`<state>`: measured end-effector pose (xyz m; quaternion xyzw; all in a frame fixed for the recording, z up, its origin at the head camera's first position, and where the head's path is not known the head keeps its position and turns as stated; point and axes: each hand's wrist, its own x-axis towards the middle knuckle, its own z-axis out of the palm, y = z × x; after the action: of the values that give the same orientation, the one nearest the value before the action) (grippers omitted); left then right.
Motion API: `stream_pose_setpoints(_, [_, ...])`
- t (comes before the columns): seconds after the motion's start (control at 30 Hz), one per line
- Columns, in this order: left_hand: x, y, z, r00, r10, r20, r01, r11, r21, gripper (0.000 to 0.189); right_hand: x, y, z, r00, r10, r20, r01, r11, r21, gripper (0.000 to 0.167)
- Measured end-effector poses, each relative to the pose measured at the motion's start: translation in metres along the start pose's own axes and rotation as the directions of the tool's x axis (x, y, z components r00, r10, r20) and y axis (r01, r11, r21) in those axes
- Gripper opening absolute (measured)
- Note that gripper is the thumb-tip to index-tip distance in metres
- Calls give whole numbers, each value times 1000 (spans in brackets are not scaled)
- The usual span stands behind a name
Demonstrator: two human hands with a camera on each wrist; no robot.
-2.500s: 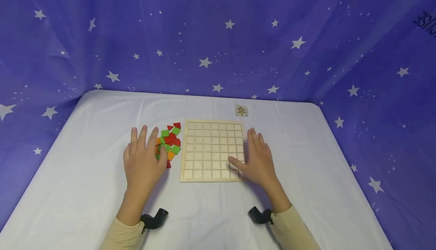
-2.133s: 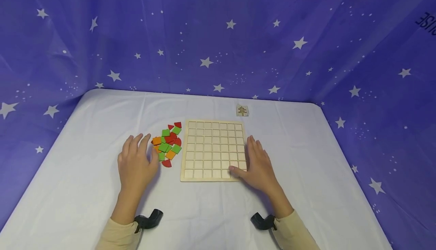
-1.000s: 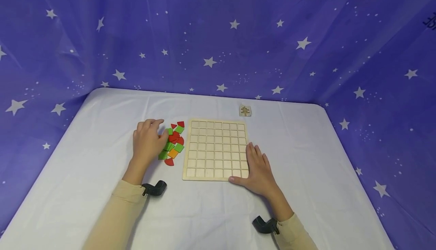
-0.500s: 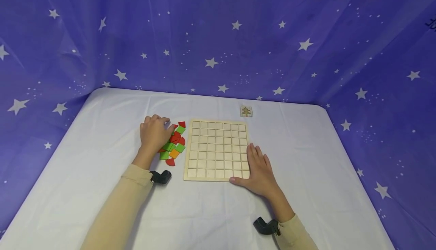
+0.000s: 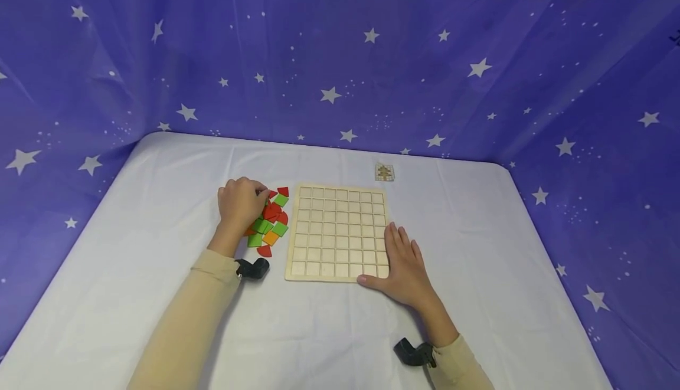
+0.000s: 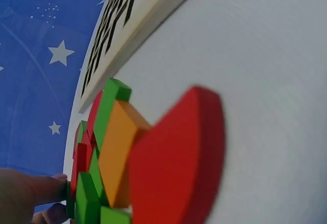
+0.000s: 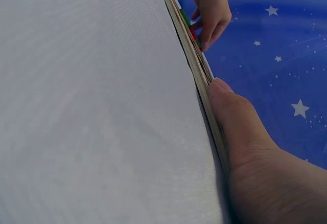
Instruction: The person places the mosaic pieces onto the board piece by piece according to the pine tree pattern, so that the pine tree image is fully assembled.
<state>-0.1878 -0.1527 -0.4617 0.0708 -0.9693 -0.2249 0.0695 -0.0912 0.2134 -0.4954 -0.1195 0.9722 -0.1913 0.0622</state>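
My left hand is at the far left part of a loose heap of flat wooden tiles, partly covering it. In the left wrist view its thumb and finger pinch a green tile at the heap's edge. Red quarter-round pieces, green tiles and an orange tile lie overlapping beside it. A pale wooden grid board lies flat to the right of the heap, its squares bare. My right hand rests against the board's near right corner, fingers straight along the right side, thumb at the front edge.
A small card with a brown tree picture lies behind the board's far right corner. A white cloth covers the table. A purple star-printed curtain hangs behind and at both sides. Black camera mounts sit at both wrists.
My left hand has moved from left of the tiles forward and right onto the heap, its fingers closing at a green tile. My right hand has settled against the board's near right corner.
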Motion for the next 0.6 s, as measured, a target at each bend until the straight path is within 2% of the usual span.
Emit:
stream_pose_setpoints(0.17, [3,1,-2,1000,3,-6,-3,1000,-5,27,0,-1,-2,1000,-4,-7,4,1000,1,138])
stream_pose_setpoints(0.4, [2,4,-1,999,30,43,-32,999,27,32,0,-1,-2,1000,-11,-12,11,1000,8,137])
stream_pose_setpoints(0.6, [0,6,1,998,38,44,-40,998,57,31,0,1,0,1000,-14,-8,14,1000,13,136])
